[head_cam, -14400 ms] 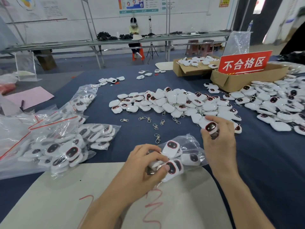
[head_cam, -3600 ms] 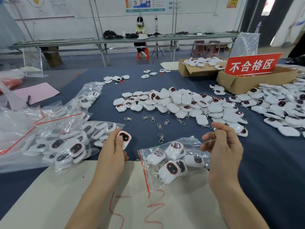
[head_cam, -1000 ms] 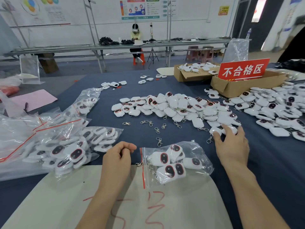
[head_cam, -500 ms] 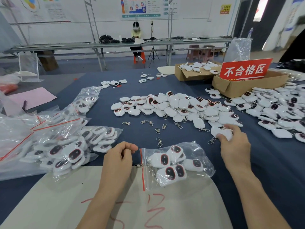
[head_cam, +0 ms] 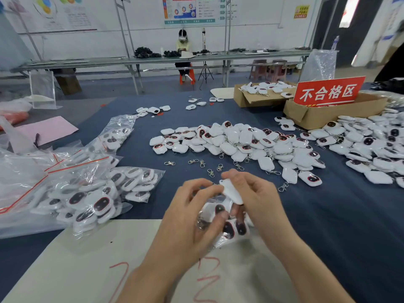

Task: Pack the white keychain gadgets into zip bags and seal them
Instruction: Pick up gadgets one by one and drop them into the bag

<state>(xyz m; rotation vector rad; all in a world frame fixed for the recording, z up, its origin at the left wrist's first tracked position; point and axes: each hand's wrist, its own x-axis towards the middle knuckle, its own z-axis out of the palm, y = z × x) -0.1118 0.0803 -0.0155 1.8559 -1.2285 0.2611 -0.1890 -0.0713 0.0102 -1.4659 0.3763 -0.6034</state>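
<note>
My right hand (head_cam: 260, 202) pinches a white keychain gadget (head_cam: 231, 191), back side up, just above the open zip bag (head_cam: 232, 231). My left hand (head_cam: 192, 221) grips that bag at its mouth, fingers curled over the plastic. Several gadgets with dark red-rimmed faces lie inside the bag, partly hidden by both hands. The bag rests on a pale board (head_cam: 87, 270) at the table's near edge. A long heap of loose white gadgets (head_cam: 240, 143) lies across the blue table (head_cam: 349, 226) beyond my hands.
Filled zip bags (head_cam: 87, 193) with red seal strips pile up at the left. Loose metal clasps (head_cam: 203, 165) lie between the heap and my hands. Two cardboard boxes (head_cam: 323, 114), one behind a red sign (head_cam: 328, 91), stand at the back right. More gadgets (head_cam: 376, 149) spread at the right.
My right hand lifted a gadget from the heap's near edge and brought it left to the bag. My left hand moved right and took hold of the bag's mouth.
</note>
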